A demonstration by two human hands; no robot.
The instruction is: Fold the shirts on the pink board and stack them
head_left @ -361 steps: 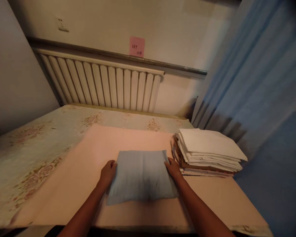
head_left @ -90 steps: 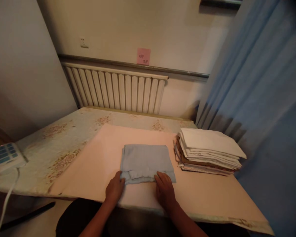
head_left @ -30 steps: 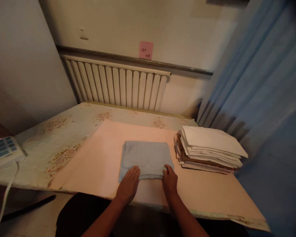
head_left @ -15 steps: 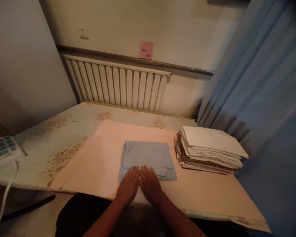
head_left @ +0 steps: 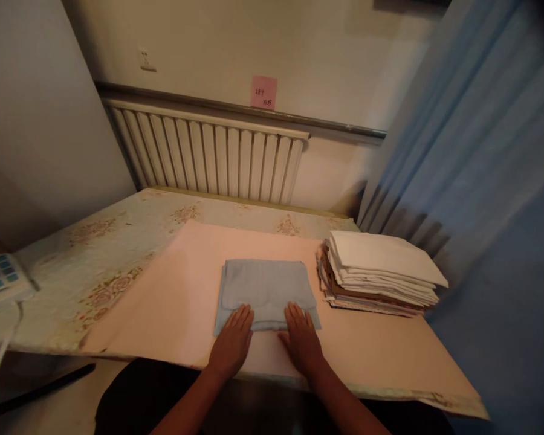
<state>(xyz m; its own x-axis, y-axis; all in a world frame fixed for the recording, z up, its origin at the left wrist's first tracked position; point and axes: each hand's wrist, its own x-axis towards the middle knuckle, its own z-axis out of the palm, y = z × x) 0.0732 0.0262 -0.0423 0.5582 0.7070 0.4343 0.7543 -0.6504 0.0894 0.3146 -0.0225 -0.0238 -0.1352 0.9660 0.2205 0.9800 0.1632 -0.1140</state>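
A light blue folded cloth [head_left: 267,284] lies on a pink sheet [head_left: 163,302] in front of me. Its near part forms a folded band, with a lower layer showing at both near corners. My left hand [head_left: 233,338] rests flat on the near left of the cloth, fingers stretched forward. On the near right, my right hand [head_left: 303,338] lies with its fingers extended over the folded edge and its thumb apart. Neither hand grips the fabric.
A stack of folded cloths [head_left: 385,272], white above brown and other colours, stands to the right. At the left edge is a white power strip [head_left: 2,281] with a cord. Behind the flower-patterned table cover [head_left: 113,241] is a radiator [head_left: 213,157]; a blue curtain [head_left: 494,211] hangs at right.
My hands were side by side at the middle of the near edge. The right hand has slid to the right along the cloth, leaving a gap between them. The view has shifted slightly.
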